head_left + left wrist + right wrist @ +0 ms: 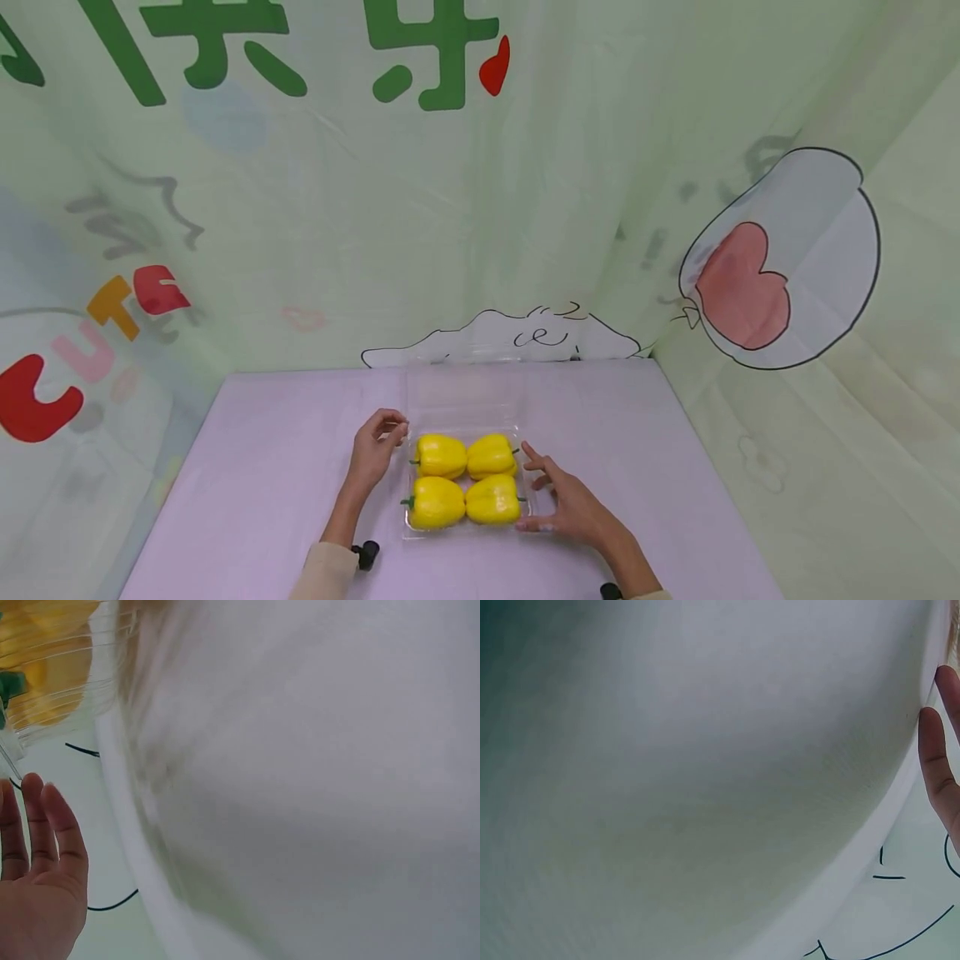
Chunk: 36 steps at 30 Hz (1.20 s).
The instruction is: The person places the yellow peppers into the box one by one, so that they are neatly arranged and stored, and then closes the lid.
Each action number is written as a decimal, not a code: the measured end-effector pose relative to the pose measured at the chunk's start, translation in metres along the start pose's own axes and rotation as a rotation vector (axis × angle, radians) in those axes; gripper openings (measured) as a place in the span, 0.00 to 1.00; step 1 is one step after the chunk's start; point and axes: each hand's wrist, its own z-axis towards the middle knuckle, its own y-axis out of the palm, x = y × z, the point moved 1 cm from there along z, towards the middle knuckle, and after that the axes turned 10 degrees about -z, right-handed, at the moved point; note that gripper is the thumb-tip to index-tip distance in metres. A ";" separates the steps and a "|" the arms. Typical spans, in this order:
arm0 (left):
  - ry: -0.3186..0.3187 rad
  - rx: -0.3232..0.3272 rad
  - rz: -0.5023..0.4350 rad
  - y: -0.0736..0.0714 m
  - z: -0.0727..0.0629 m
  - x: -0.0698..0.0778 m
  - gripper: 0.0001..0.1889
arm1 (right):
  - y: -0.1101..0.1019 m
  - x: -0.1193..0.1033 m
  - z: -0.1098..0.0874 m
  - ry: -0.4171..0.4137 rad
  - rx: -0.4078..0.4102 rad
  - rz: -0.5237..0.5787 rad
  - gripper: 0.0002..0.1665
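Several yellow bell peppers [438, 502] with green stems lie in two rows inside a clear plastic box [495, 531]. Its transparent lid [465, 392] is raised at the far side. At the box's upper left corner is my left hand [375, 450], fingers loosely bent and fingertips right at the edge. The left wrist view shows this hand [41, 862] below the clear plastic, with a yellow pepper [45, 664] behind it. My right hand [570, 500] is spread along the box's right side, thumb near the front corner. Only two right fingers [934, 746] show in the right wrist view.
The box rests on a table with a pale lilac cover [285, 433]. Pale green printed curtains [360, 208] rise behind the table and at both sides. A small black device [366, 555] sits on the left wrist, another [611, 591] on the right.
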 end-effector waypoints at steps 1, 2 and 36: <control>0.001 -0.002 0.028 -0.001 -0.002 -0.001 0.06 | 0.000 -0.001 0.000 0.000 0.001 -0.003 0.60; 0.004 -0.003 0.055 -0.003 -0.003 0.000 0.05 | 0.000 -0.001 0.000 0.000 0.004 -0.003 0.60; -0.237 -0.207 0.297 -0.012 -0.081 0.016 0.24 | 0.002 0.001 -0.004 0.027 0.018 0.022 0.61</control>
